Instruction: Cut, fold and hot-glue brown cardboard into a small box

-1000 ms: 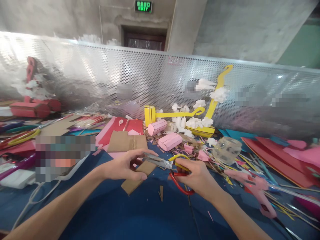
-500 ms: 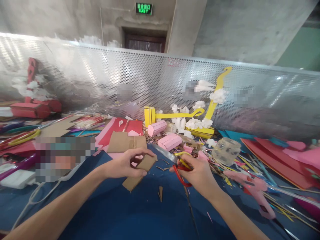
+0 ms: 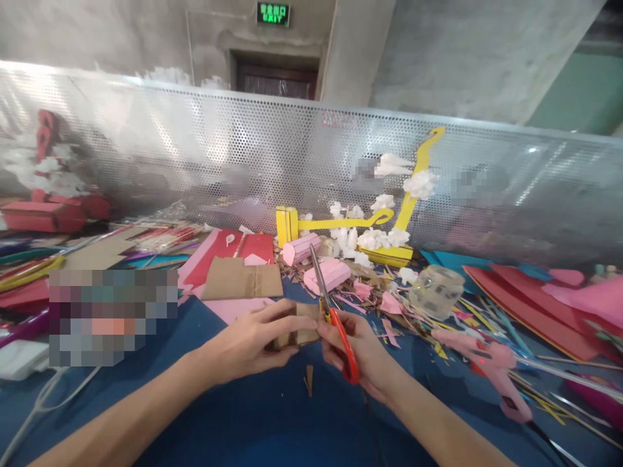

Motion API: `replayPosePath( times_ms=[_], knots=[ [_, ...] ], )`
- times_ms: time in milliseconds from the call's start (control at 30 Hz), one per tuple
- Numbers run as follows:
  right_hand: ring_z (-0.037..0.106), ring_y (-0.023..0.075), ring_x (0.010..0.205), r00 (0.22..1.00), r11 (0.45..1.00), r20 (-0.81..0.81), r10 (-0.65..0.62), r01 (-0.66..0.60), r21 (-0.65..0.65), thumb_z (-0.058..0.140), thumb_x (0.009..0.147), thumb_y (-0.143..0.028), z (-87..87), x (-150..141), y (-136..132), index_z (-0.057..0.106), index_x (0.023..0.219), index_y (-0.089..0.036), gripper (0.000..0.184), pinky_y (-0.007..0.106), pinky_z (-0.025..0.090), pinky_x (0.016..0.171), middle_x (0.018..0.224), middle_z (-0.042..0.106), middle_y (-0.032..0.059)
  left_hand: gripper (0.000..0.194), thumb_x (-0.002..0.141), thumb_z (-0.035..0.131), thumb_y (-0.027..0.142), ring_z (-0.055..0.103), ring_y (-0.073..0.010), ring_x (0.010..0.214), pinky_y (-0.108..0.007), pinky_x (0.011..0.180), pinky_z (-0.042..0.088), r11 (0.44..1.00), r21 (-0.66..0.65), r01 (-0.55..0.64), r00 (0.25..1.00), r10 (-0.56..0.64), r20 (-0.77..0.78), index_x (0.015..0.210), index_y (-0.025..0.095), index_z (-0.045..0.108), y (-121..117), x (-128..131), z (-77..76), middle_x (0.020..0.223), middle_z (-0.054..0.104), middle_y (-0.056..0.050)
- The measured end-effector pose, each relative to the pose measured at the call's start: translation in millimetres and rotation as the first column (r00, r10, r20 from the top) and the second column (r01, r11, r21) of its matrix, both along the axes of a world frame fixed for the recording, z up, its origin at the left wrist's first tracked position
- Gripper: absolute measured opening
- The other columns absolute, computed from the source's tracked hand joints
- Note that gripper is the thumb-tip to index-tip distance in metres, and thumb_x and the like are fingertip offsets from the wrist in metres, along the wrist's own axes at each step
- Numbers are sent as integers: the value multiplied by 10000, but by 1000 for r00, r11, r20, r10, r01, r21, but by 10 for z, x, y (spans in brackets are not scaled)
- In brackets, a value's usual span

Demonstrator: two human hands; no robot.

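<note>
My left hand [image 3: 253, 340] is closed on a small brown cardboard piece [image 3: 298, 326] held over the blue table top [image 3: 233, 421]. My right hand [image 3: 363, 353] grips red-and-yellow-handled scissors [image 3: 335, 321], whose blades are together and point up and away. Fingers of the right hand also touch the right end of the cardboard piece. A small cardboard offcut [image 3: 308, 379] lies on the table just below the hands.
A perforated metal screen [image 3: 243, 155] runs across the back. Pink paper blocks [image 3: 327, 275], a yellow paper model with white tufts [image 3: 384, 227], a folded cardboard sheet [image 3: 242, 279], a clear tape roll [image 3: 437, 291], a pink glue gun [image 3: 496, 370] and paper scraps crowd the table.
The scissors swung from lying across the cardboard to pointing upward. Both hands came together, and the cardboard piece now sits between them.
</note>
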State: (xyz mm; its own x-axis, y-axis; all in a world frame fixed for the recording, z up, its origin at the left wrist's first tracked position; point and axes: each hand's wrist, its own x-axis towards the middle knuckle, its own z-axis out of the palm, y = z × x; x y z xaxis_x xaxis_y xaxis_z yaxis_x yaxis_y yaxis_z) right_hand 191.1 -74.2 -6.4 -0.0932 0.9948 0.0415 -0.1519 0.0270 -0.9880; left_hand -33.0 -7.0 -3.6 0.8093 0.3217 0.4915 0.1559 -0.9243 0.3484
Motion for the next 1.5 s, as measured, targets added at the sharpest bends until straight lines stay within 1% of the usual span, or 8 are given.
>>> replayPosePath(
  times_ms=[100,200,300,400,500,833,1067,1500],
  knots=[
    [388,37,374,994,996,-69,85,-84,15,870,783,-469,21,9,-49,568,667,-176,436,228,241,441,502,513,-73,587,982,570,113,667,-156,898,-291,820,592,999,47,13,1000,-13,-3,1501,357,447,15,-20,-27,1250,602,-78],
    [356,31,389,983,990,-120,140,-136,37,805,856,-491,48,34,-87,539,615,-180,475,242,308,503,470,461,-87,698,985,604,149,692,-209,1072,-345,903,605,1000,-17,-13,999,14,41,1578,380,317,46,-43,-105,1422,565,-114],
    [329,37,405,973,983,-142,182,-178,42,754,905,-496,61,74,-108,535,639,-189,461,248,337,536,465,429,-99,799,946,697,196,681,-265,1192,-426,991,589,994,-110,-19,991,33,127,1589,365,255,84,-57,-199,1385,628,-111],
    [337,39,401,966,975,-138,220,-216,41,777,890,-487,61,90,-116,527,658,-196,448,247,318,517,472,437,-101,794,921,734,191,702,-262,1185,-443,1026,576,990,-143,-13,978,42,205,1558,333,282,99,-60,-232,1328,673,-107],
    [346,31,372,965,972,-116,236,-234,28,823,846,-488,55,59,-119,523,660,-196,457,245,285,484,472,464,-101,693,931,727,189,699,-258,1194,-429,1027,574,997,-75,7,973,10,229,1493,308,339,88,-58,-189,1366,647,-128],
    [352,30,352,970,975,-97,222,-221,24,846,812,-489,51,6,-109,534,618,-187,476,246,268,458,447,467,-99,468,1011,600,162,643,-226,1236,-333,935,606,994,-5,109,989,-108,103,1416,315,420,75,-50,-84,1411,559,-133],
    [342,33,344,971,975,-88,223,-222,18,840,817,-495,56,12,-121,543,626,-190,466,243,280,459,422,473,-100,404,1025,549,147,654,-245,1203,-367,979,592,980,182,77,990,-96,99,1394,293,469,22,-47,19,1358,589,-141],
    [359,34,348,971,976,-100,218,-217,22,847,805,-477,62,2,-120,542,628,-189,455,236,287,444,438,452,-109,414,1017,535,131,658,-253,1202,-357,965,603,977,208,53,990,-79,120,1397,293,523,12,-49,13,1336,611,-140]
  ],
)
